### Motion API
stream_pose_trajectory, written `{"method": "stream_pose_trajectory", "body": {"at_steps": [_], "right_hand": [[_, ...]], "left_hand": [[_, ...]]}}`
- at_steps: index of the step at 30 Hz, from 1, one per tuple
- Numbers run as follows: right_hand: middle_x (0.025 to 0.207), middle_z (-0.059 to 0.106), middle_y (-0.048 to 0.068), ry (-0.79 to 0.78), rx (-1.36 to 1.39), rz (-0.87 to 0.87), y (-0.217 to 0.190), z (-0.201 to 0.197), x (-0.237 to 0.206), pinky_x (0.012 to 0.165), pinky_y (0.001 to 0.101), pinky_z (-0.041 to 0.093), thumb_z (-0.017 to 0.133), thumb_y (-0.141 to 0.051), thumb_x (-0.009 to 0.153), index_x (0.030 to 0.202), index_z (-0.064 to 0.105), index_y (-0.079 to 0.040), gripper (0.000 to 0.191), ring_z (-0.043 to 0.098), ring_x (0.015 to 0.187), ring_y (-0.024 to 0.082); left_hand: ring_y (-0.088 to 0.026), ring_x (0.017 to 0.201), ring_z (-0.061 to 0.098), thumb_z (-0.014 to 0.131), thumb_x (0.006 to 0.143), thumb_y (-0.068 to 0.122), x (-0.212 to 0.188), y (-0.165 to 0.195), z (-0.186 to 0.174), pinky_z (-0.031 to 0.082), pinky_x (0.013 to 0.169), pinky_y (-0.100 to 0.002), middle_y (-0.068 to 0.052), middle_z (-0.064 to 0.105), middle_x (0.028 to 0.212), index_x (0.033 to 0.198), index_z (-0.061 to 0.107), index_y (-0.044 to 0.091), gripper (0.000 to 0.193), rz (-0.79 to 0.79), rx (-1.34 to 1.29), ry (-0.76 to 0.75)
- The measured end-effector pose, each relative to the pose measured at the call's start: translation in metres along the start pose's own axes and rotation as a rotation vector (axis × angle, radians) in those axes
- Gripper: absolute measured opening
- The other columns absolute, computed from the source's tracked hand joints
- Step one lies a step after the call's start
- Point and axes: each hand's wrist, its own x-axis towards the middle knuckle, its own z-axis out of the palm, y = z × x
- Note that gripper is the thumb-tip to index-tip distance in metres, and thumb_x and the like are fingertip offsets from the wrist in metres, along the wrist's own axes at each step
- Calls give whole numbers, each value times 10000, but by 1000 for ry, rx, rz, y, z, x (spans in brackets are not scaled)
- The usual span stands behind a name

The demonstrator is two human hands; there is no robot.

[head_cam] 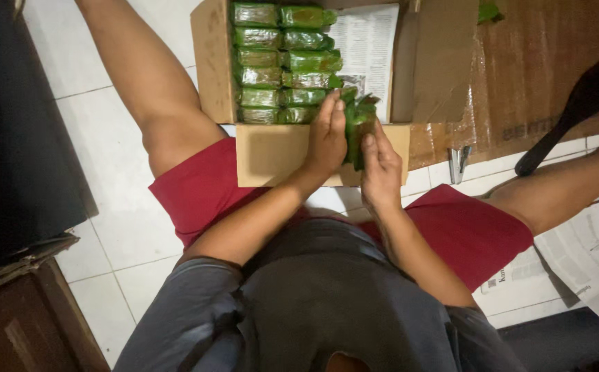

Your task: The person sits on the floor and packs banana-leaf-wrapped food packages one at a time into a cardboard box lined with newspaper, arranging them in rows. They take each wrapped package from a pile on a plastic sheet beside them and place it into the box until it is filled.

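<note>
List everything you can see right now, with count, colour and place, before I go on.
Cardboard box: one, brown, open, on the floor between the knees.
Leaf-wrapped parcels: about a dozen, green, in two columns in the box's left part.
Newspaper lining: one sheet, white, in the box's right part.
Held parcel: one, green, between both hands at the box's near edge.
Flattened cardboard: brown, taped, floor at upper right.
Stapler: one, metal, beside the box.
Sandal: one, black, on the cardboard.
Newspapers: white, floor at right.
Left hand: on the held parcel.
Right hand: on the held parcel.
</note>
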Motion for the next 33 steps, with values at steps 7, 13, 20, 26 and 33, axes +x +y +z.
{"method": "stream_pose_trajectory", "body": {"at_steps": [7, 13, 20, 26, 33], "right_hand": [[1441, 565, 106, -231, 390, 459, -19, 10, 57, 1003, 362, 550, 509, -266, 1020, 1560, 374, -160, 567, 639, 1208, 201], [1162, 731, 110, -366, -444, 217, -17, -27, 137, 883, 404, 533, 676, -253, 1015, 1400, 657, -136, 403, 653, 1006, 223], [986, 748, 152, -620, -1111, 76, 2, -34, 161, 793, 402, 524, 829, -247, 856, 1170, 809, -195, 318, 708, 816, 292], [940, 778, 112, -657, -743, 190, 19, -7, 162, 759, 358, 558, 820, -187, 817, 1052, 789, -120, 246, 704, 806, 208], [952, 761, 166, -691, -878, 186, 28, 16, 158, 791, 382, 566, 841, -229, 810, 1023, 811, -81, 261, 720, 820, 272]], "left_hand": [[-295, 1316, 568, 450, 1107, 355, 39, 15, -18, 470, 1154, -400, -183, 561, 1374, 1371, 604, 56, 428, 338, 206, 31], [-351, 1093, 661, 654, 926, 351, 88, 23, -28, 515, 950, -442, -182, 709, 1151, 1197, 726, 141, 351, -174, 701, -346], [-416, 972, 668, 583, 814, 135, 92, -9, 2, 527, 788, -514, -234, 705, 1030, 1097, 662, 56, 304, -58, 908, -784], [-379, 1086, 687, 533, 1019, 215, 62, -7, -57, 530, 976, -495, -192, 738, 1139, 1192, 731, 140, 274, -3, 938, -665], [-351, 1293, 540, 657, 946, 438, 31, -6, -69, 371, 1045, -549, -87, 709, 1307, 1116, 738, 110, 378, 613, 1037, -551]]}}
